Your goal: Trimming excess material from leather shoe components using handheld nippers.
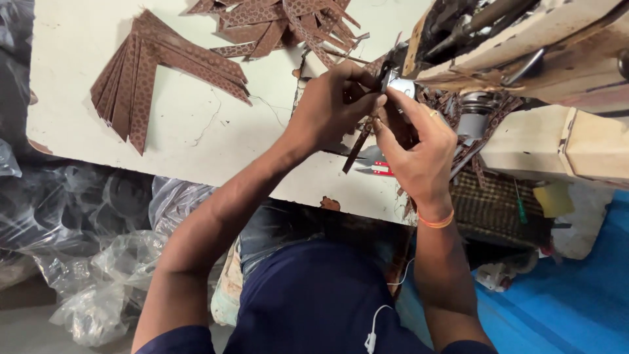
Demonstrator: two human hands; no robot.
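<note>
Brown strip: a narrow patterned strip (359,145) hangs down between both hands, at the machine's needle area, over the near edge of the table (196,131).
Left hand: the left hand (331,108) has its fingers curled in tight, pinching the strip's upper end against the machine.
Right hand: the right hand (419,147) meets the left from the right, thumb and forefinger narrowed on the same spot; an orange band sits on its wrist.
Machine: a worn cream sewing machine (524,59) fills the far right, metal parts just beyond the fingertips.
Risk: fingertips sit very near the metal parts, so a slip could, by my judgement, nick a finger; the hanging strip could twist or slide off line.
Snips: red-handled snips (375,169) lie on the table under the hands, close enough to be knocked off.
Stacks: fanned strips (141,72) lie far left; a loose pile (282,23) lies farther back.
Packages: crumpled clear plastic bags (98,262) sit near left, below the table; no readable label shows.
</note>
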